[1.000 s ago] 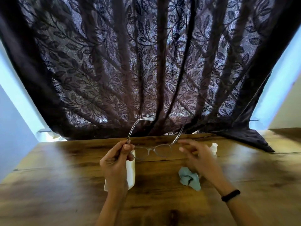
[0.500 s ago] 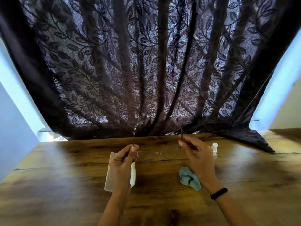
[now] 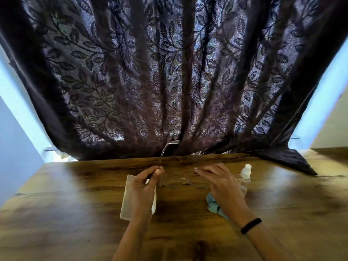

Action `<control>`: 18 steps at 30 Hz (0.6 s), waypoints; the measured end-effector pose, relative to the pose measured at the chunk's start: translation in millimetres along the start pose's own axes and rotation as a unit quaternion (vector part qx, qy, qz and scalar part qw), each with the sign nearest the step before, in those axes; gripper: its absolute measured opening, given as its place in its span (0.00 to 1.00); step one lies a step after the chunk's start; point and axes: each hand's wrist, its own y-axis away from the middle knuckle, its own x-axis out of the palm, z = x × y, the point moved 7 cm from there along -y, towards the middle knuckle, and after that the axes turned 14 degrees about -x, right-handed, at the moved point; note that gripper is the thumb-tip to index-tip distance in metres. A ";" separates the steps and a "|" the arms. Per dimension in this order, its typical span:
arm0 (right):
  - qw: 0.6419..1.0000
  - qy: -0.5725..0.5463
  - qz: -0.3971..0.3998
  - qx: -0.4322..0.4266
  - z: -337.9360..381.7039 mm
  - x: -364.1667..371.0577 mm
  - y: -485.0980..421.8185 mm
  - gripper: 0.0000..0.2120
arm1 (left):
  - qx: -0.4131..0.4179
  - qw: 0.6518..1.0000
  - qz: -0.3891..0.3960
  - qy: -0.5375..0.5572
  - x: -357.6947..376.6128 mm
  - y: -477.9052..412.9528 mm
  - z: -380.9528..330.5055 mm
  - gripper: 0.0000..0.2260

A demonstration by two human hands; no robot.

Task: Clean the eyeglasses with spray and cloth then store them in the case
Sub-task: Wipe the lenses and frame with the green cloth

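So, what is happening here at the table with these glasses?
A person holds the eyeglasses over the wooden table. The left hand pinches one end, where a temple arm stands up. The fingers of the right hand lie over the other end, whose arm seems folded in. The white case, blue cloth and spray bottle sit on the table, none in use.

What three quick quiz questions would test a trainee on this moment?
1. True or false: the eyeglasses lie inside the case.
2. Which hand pinches the frame beside the raised temple? A: left hand. B: right hand.
3. Fill in: the cloth lies on the table under the ___ wrist.
Key: 1 false; 2 A; 3 right.
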 end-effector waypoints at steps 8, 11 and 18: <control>0.945 -0.243 -0.071 0.208 -32.9 5.8 17.4 0.10 | 0.011 0.999 -0.030 0.013 -9.9 1.9 -2.3 0.06; 0.929 -0.262 -0.075 0.252 -39.8 9.5 22.6 0.07 | -0.001 1.000 -0.014 0.014 -7.8 2.0 0.0 0.07; 0.922 -0.272 -0.066 0.266 -42.2 20.9 28.6 0.05 | 0.090 0.969 -0.029 -0.229 0.8 6.3 -19.5 0.11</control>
